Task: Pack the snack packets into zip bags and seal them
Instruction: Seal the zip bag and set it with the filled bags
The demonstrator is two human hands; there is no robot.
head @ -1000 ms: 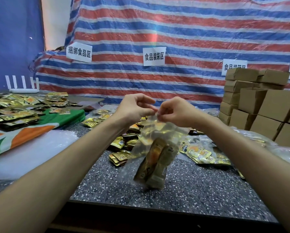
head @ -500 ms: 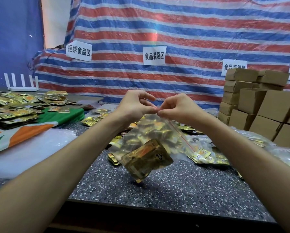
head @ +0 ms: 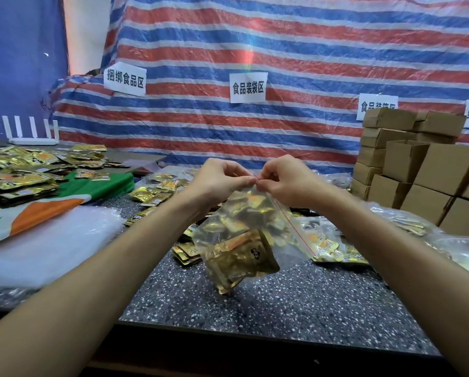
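— Now, where is the zip bag [head: 244, 221]?

— In the air above the speckled table [head: 255, 308], hanging from one top corner. The snack packets [head: 238, 257] sit bunched in its bottom end, below the pinch and a little to its left.

— And the hands?

— Both are at that same corner, fingertips almost touching. The left hand [head: 217, 185] has its thumb and curled fingers closed in a pinch on the bag's edge. The right hand [head: 287, 183] pinches just beside it, fingers tucked the same way. Neither holds anything else.

— Which way does the seal run from there?

— The red zip line [head: 293, 227] starts at the pinch and slopes down to the right, passing under the right wrist. So its long axis points away from the left hand, and the right hand is nearer to the rest of it.

— Is it pressed shut along that length?

— I cannot tell; the plastic is clear and creased, so the strip may be open or closed below the fingers. My guess is that sealing is only beginning. The left hand looks placed to anchor the corner while the right slides down the line.

— Anything else near?

— Loose packets [head: 151, 195] behind the left forearm, and cardboard boxes [head: 432, 170] at far right.
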